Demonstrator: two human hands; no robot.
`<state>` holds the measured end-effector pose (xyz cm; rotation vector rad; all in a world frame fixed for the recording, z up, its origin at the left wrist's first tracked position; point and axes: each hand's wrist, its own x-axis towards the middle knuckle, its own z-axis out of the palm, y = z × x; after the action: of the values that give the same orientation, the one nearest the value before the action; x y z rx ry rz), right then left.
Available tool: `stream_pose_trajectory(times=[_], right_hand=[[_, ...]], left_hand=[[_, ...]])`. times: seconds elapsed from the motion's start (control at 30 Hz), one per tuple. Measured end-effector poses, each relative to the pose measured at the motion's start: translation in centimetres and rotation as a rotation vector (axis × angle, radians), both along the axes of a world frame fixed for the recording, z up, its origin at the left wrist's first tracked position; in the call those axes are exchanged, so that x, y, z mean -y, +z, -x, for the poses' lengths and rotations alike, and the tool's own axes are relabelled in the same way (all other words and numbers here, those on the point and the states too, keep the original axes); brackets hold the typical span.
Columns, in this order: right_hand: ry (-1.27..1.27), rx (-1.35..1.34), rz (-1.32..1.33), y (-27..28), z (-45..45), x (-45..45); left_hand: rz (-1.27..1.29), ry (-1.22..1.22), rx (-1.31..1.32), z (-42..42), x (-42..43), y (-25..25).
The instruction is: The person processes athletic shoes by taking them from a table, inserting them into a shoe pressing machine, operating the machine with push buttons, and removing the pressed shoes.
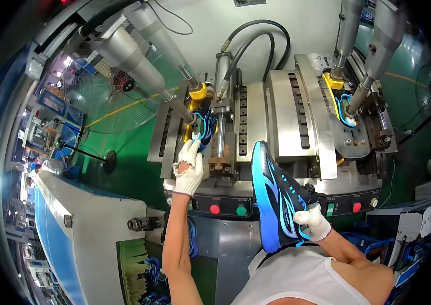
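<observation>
My right hand (314, 222), in a white knit glove, grips a black and blue sneaker (288, 203) at its ankle opening. The sneaker is tilted on its side, toe pointing away from me, with its blue sole facing left. My left hand (189, 166), in a worn white glove with bare skin showing, reaches to the left station of the press. Its fingers are stretched forward against the near end of a dark shoe with blue trim (204, 127). That shoe sits under a metal press rod (179, 108), and its far part is hidden.
At the right station another blue-trimmed shoe (345, 109) sits under metal rods. Red (214, 209) and green (241, 210) buttons line the front panel. A caged fan (119, 84) stands at left. More shoes (154, 272) lie low at left, beside a white machine housing (91, 216).
</observation>
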<state>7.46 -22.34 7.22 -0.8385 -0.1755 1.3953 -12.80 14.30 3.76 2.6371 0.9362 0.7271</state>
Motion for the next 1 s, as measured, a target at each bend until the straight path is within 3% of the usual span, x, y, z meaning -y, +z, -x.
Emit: stream_pose_trajectory(times=[0.1,0.2,0.27,0.33,0.47,0.5,0.57,0.6,0.83,0.9,0.93,0.97,1.0], right_hand=[[0.04,0.064,0.125,0.1,-0.8,0.2],[-0.076,0.115,-0.002,-0.5,-0.6,-0.7],[-0.006,0.08,0.044,-0.1,-1.4,0.0],[-0.046,0.275,0.025,0.1,-1.8,-0.3],[-0.063,0.209,0.15,0.9,-1.9,0.4],[0.045,0.421,0.18,-0.3,-2.6,1.3],[0.006,0.395,0.187,-1.4,-2.3,1.6],[-0.081,0.195,0.233,0.0,-1.8,0.5],[-0.024,0.278,0.274,1.1,-1.0,-2.9],[0.025,0.248,0.387,0.9,-0.4,-5.4],[-0.051,0.315,0.283,3.6,1.4,-8.7],[-0.007,0.281,0.221,-0.6,1.4,-11.8],[0.018,0.297,0.154,-0.7,1.8,-16.0]], left_hand=[[0.094,0.052,-0.042,-2.9,-3.0,-1.8],[0.174,0.05,-0.01,-5.9,-6.1,-3.2],[0.133,0.149,-0.063,-8.1,-8.1,-4.8],[0.032,0.243,-0.098,-10.1,-9.7,-6.0],[0.029,0.333,-0.28,-12.6,-14.0,-6.3],[0.076,0.353,-0.316,-13.3,-14.4,-5.3],[0.109,0.324,-0.306,-12.7,-16.0,-4.5],[0.109,0.317,-0.291,-12.4,-16.2,-3.1],[0.011,0.349,0.016,-3.3,-5.3,7.5],[-0.062,0.376,0.177,1.7,0.4,8.4],[-0.034,0.343,0.249,4.5,2.6,7.9],[-0.008,0.352,0.289,6.7,5.2,7.8],[-0.05,0.337,0.333,9.3,7.6,6.7]])
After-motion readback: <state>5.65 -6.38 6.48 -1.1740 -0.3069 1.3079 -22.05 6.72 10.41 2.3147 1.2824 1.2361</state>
